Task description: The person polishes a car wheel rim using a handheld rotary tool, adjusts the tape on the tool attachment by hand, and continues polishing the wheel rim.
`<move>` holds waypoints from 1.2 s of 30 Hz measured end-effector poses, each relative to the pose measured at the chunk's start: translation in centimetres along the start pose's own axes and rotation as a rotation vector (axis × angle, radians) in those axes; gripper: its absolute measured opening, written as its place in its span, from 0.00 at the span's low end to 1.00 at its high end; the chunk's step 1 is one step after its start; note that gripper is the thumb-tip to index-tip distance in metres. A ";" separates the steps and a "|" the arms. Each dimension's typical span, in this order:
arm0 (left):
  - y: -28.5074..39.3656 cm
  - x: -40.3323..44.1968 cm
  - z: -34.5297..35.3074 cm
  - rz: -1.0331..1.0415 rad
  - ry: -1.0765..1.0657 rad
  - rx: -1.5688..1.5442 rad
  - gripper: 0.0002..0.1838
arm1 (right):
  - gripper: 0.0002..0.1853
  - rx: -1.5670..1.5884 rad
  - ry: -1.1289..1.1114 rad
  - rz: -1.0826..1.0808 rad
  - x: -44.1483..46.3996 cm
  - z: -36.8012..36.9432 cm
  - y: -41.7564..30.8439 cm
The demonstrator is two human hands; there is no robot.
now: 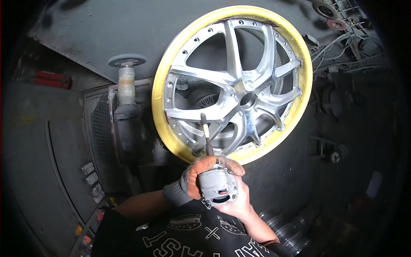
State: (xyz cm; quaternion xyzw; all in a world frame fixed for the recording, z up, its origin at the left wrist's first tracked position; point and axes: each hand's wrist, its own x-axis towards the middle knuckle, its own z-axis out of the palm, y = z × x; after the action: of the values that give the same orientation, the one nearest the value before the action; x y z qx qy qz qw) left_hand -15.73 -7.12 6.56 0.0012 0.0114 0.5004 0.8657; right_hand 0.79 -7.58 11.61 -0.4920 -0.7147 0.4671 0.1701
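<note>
A power tool that looks like a die grinder (217, 186) is held between both hands in front of my chest, its narrow shaft (206, 132) pointing away from me. My left hand (195, 177), in a grey and orange glove, wraps around its front part. Bare, my right hand (239, 201) is closed on the right side of the grey body, with its fingers partly hidden. Ahead stands a tilted silver wheel rim (233, 55), its outer lip covered in yellow tape (160, 98). The shaft's tip overlaps a left-hand spoke (188, 113); I cannot tell whether they touch.
Left of the rim, a flat disc (127, 60) sits on an upright wrapped spindle (126, 83). A red object (51, 80) lies farther left. Cables (342, 47) and round discs (325, 9) hang at upper right. Dark ribbed cylinders (282, 231) stand at lower right.
</note>
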 end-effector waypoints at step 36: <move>-3.6 12.0 -3.7 -0.434 -0.252 0.298 0.17 | 0.51 -0.143 -0.073 0.019 0.6 -12.2 6.6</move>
State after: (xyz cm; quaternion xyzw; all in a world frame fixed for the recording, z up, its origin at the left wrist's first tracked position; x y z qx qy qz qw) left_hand -6.70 1.45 2.64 0.1882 -0.0229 0.2920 0.9375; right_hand 12.68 -0.44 12.11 -0.4923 -0.7473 0.4340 0.1041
